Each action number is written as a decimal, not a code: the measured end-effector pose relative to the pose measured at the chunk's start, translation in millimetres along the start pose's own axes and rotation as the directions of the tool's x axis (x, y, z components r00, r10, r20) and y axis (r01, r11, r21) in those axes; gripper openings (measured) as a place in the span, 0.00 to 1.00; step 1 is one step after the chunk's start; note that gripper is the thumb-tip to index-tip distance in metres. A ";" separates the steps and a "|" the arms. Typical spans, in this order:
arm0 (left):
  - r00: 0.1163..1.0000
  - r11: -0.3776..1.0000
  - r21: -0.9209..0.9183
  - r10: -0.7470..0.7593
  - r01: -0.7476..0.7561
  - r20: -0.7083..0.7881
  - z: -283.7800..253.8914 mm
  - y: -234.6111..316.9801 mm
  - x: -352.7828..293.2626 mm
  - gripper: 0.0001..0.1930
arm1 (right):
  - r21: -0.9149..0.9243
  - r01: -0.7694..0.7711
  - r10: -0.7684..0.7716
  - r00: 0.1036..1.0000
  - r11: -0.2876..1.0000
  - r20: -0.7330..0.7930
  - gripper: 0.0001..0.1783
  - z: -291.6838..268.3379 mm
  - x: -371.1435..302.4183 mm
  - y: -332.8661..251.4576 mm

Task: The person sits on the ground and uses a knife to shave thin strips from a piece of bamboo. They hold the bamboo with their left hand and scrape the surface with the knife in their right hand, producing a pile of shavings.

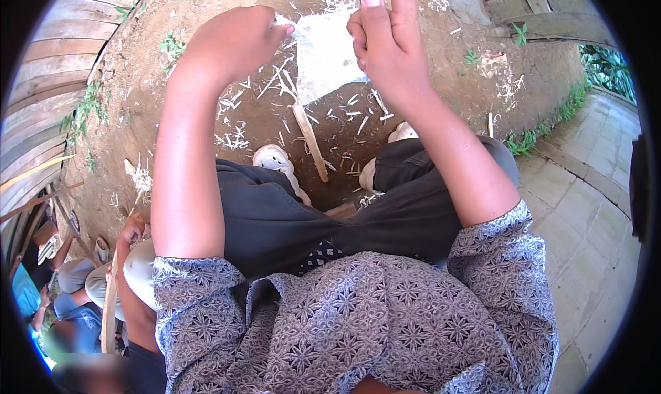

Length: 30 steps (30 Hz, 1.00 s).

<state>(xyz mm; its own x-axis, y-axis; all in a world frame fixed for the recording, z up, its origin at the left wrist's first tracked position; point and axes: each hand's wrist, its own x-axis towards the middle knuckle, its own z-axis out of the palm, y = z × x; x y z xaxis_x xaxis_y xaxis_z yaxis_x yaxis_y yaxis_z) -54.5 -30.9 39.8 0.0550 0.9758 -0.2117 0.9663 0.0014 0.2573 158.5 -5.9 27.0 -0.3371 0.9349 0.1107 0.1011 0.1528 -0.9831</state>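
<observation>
The pale flat sheet (322, 53) lies between the two hands, its near edge pointing back toward the knees, long axis running away from the person. The left hand (234, 43) is curled, fingertips pinching its left corner; the right hand (385, 39) is closed at its right edge around something thin and dark, mostly cut off. Beyond and below them, whitish shavings (237, 136) litter the dirt ground (158, 84), and a wooden stick (311, 142) lies nearer the feet.

Open dirt (261, 118) between the forearms, save a wooden stick (310, 140) (lying loose) below.
</observation>
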 end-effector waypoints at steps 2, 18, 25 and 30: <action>0.999 0.999 -0.007 0.035 -0.035 0.007 1.1 6.0 6.0 0.23 | -0.150 -0.081 0.093 0.993 0.985 0.077 0.20 5.3 -23.2 45.6; 0.985 0.987 -0.020 0.159 -0.160 -0.066 11.4 3.2 13.7 0.24 | -0.436 -0.416 0.541 0.813 0.798 0.213 0.23 -5.2 -39.2 118.4; 0.998 0.996 -0.068 0.051 -0.049 0.029 1.6 -0.4 7.2 0.21 | -0.182 -0.343 0.374 0.908 0.922 0.187 0.22 -1.5 -3.4 74.9; 0.989 0.995 0.092 0.018 -0.031 0.145 -0.7 -6.3 -3.9 0.19 | -0.253 -0.471 0.534 0.773 0.845 0.343 0.21 -2.1 -14.2 82.7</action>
<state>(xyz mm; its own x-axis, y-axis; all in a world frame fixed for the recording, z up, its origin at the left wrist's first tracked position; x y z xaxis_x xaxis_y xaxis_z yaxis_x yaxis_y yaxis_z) -61.0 -34.5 39.7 0.1081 0.9337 -0.3415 0.9832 -0.0495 0.1758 173.7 -5.8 -55.6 -0.5278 0.6943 -0.4893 0.4807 -0.2308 -0.8460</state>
